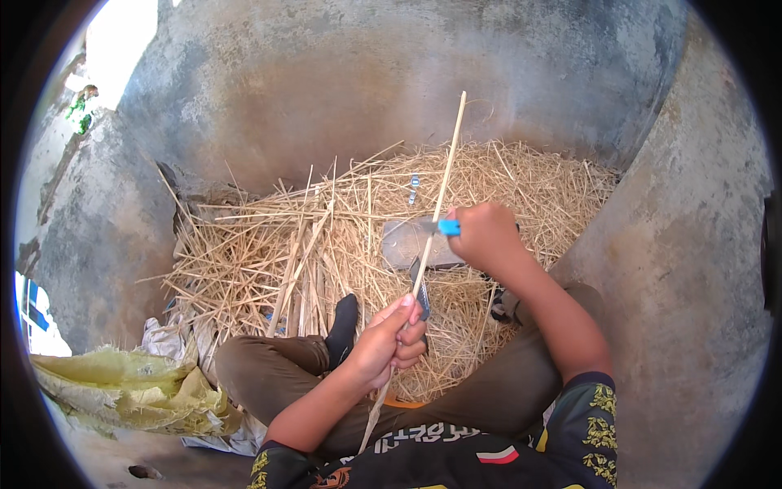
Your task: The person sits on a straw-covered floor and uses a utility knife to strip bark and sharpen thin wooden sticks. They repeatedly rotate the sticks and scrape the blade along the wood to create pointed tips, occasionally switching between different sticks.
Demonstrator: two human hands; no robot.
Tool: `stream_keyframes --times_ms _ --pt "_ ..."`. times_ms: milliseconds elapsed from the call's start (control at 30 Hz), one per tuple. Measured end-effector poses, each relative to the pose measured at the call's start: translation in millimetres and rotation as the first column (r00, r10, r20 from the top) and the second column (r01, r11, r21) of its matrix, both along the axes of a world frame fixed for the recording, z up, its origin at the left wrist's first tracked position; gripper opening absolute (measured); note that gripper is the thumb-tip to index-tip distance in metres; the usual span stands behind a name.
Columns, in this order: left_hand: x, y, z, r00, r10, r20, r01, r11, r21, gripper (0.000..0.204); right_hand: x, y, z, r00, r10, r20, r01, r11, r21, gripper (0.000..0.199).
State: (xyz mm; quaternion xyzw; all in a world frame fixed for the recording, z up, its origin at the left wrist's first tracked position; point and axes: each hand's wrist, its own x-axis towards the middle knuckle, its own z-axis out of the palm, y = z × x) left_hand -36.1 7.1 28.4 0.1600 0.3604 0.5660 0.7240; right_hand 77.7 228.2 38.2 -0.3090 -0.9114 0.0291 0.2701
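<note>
In my left hand (393, 341) the fingers are closed around the lower part of a long pale stick (444, 179), perhaps a bamboo strip. It slants up and away over the shavings, with its tail end hanging down toward my shirt. My right hand (487, 238) is closed on the blue handle of a knife (449, 227). The short blade lies across the middle of the stick, pointing left. Below the stick is a grey-brown flat block (397, 246). A dark object (422, 300) shows beside my left fingers; its kind is unclear.
Straw-like shavings (538, 183) heap up ahead, and loose pale sticks (236, 273) pile at the left. A small blue wristwatch (414, 189) lies on the heap. A yellowish sack (122, 391) is at the lower left. Concrete walls (391, 90) enclose the spot, near my crossed legs (513, 359).
</note>
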Motion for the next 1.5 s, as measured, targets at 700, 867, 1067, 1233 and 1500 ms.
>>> stream_keyframes --times_ms 700,867,1067,1233,1500 --pt "33 -1 -30 0.885 -0.035 -0.464 0.053 0.998 0.027 0.033 30 94 24 0.831 -0.555 0.044 0.513 0.734 -0.444 0.035" --pt "8 6 -30 0.95 0.039 -0.309 -0.038 0.999 0.01 0.028 20 67 14 0.915 -0.401 0.041 0.392 0.86 -0.327 0.04" --pt "-7 10 -16 0.974 0.084 -0.21 -0.098 0.993 -0.059 0.024 9 39 10 0.975 -0.221 0.015 0.219 0.949 -0.228 0.043" --pt "-7 11 -18 0.975 0.121 -0.185 -0.134 0.989 -0.056 0.023 -7 12 -16 1.0 -0.029 0.013 0.03 0.986 -0.163 0.037" --pt "-19 12 -22 0.957 0.222 -0.188 -0.237 0.969 -0.063 0.023 -36 -31 -40 0.986 0.162 0.046 -0.149 0.965 -0.215 0.044"
